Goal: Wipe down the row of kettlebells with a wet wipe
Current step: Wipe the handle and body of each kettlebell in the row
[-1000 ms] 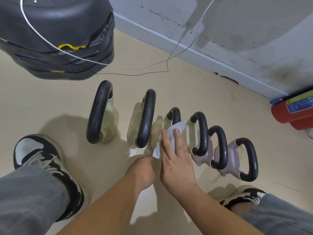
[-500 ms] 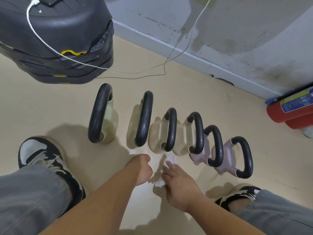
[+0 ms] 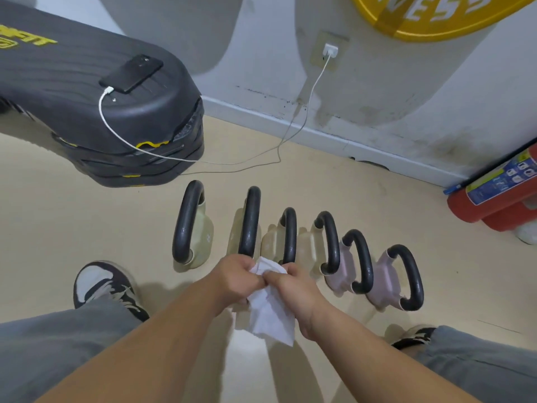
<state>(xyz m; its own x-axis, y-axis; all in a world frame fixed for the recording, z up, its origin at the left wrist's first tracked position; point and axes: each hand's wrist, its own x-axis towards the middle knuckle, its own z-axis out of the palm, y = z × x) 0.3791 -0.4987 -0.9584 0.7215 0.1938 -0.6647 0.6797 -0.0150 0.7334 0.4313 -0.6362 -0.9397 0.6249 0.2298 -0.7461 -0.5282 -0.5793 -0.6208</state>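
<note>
While both forearms reach in from the bottom edge and meet at the middle of my view, the left hand [image 3: 236, 279] and the right hand [image 3: 296, 292] sit pressed against each other at the thumbs, fingers curled inward. Between them they pinch the wipe [image 3: 270, 315]: a crumpled white tuft pokes up above the knuckles, and the rest hangs loose down between the two wrists, its lower corner free in the air. Both hands are clamped on that same sheet, neither one on any handle. Beyond them stand the six kettlebells [image 3: 331, 242] in a row on the beige floor [image 3: 87, 216], all with black handles, four pale cream bodies on the left and two pink ones on the right. From where I watch, the hands hover on the near side of the row, in front of the second kettlebell [image 3: 250, 222] and the third kettlebell [image 3: 289, 237], hiding their lower ends; I cannot tell whether the wipe touches either. A black and white shoe [image 3: 101, 286] is planted to the left, a phone [image 3: 130, 73] lies on a black step platform [image 3: 87, 117], and a red fire extinguisher [image 3: 494, 196] lies by the wall on the right.
</note>
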